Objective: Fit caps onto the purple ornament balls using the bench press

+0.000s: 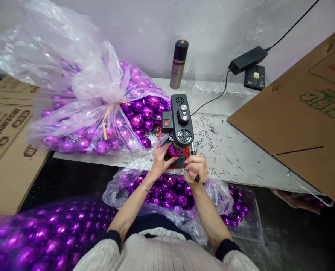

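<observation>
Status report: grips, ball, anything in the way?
Left grip on purple ball, under black machine. Right grip around lever. Dark bits litter table alongside.

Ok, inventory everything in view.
Table: one, whitish, centre
Machine: one, black, on table
Ball: one, purple, beneath machine
Lever: one, silver-black, machine's right
Tied bag: one, clear, upper left
Open bag: one, clear, bottom centre
Tray: one, clear, lower right
Other balls: many, purple, in bags, tray, lower left
Bottle: one, silver-black, upper centre
Adapter: one, black, upper right
Square item: one, black, below adapter
Cardboard: two, brown, left and right
Scraps: many, dark, on table
Left hand: one, at ball
Right hand: one, on lever
</observation>
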Available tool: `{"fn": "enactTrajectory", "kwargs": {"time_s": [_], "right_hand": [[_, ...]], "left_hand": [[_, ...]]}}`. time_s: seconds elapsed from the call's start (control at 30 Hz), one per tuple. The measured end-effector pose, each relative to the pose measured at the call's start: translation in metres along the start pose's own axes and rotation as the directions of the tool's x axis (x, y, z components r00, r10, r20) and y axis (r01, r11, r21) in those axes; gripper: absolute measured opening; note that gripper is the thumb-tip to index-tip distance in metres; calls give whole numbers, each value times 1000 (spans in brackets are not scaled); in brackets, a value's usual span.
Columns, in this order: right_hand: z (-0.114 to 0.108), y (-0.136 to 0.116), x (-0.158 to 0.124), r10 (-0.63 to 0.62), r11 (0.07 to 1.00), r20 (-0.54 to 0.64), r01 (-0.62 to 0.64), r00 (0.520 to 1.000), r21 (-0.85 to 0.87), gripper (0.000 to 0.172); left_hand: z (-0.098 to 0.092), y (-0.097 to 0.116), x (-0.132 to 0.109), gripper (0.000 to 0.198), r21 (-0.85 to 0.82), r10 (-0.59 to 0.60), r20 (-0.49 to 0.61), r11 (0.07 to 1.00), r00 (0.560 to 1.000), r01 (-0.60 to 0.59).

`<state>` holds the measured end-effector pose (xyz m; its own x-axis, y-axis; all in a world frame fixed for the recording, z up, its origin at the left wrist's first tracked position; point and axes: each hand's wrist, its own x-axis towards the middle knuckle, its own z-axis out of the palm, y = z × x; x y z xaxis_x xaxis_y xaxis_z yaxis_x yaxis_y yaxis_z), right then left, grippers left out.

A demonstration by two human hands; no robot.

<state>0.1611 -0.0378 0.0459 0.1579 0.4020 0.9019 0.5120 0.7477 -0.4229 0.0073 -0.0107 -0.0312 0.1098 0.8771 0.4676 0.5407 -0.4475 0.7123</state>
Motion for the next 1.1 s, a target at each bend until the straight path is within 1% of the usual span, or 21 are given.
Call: {"fn": "enactTrajectory", "kwargs": {"time_s": [0.13,0.23,0.37,0.5,0.6,0.7,0.77,0.83,0.87,0.93,1.0,1.07,1.1], "right_hand": [[0,3,-6,25,999,-2,-25,1000,43,29],[1,4,-6,20,998,-5,-20,1000,65,30],[2,4,-6,12,998,-15,-11,1000,55,31],[2,4,-6,-30,999,27,29,999,39,31],[0,-1,4,6,1000,7,-6,1000,29,33],[-3,-14,27,89,996,7,-89,996,-8,34],[-4,-23,43,117,993,8,-116,993,-28,35],[-5,-29,54,110,994,8,-110,994,-23,36],[-5,-31,56,99,995,10,-99,995,-15,36],[-5,-30,54,72,997,20,-73,997,3,35],[-5,-27,48,65,998,22,-65,998,12,34],[-5,-24,41,77,997,14,-77,997,17,34],[-4,-23,39,84,996,7,-84,996,20,33]], "left_hand": [[0,0,0,67,-8,-3,10,1000,1000,3],[1,0,0,67,-27,4,-3,1000,1000,-4],[2,-1,1,66,-44,-14,-3,999,1000,14],[2,-2,2,66,-61,-22,6,998,1000,23],[2,-2,6,66,-78,-4,5,997,1000,4],[-1,1,4,65,-97,32,-18,995,999,-33],[-8,5,-6,64,-93,59,-45,994,997,-63],[-22,10,-25,65,-68,110,-32,991,993,-112],[-32,13,-37,65,-52,144,1,988,990,-144],[-53,18,-62,63,-30,214,112,977,970,-212],[-73,22,-84,61,-5,232,237,971,943,-238],[-87,25,-94,61,28,221,303,970,927,-241],[-92,25,-92,60,48,222,295,968,929,-247]]}}
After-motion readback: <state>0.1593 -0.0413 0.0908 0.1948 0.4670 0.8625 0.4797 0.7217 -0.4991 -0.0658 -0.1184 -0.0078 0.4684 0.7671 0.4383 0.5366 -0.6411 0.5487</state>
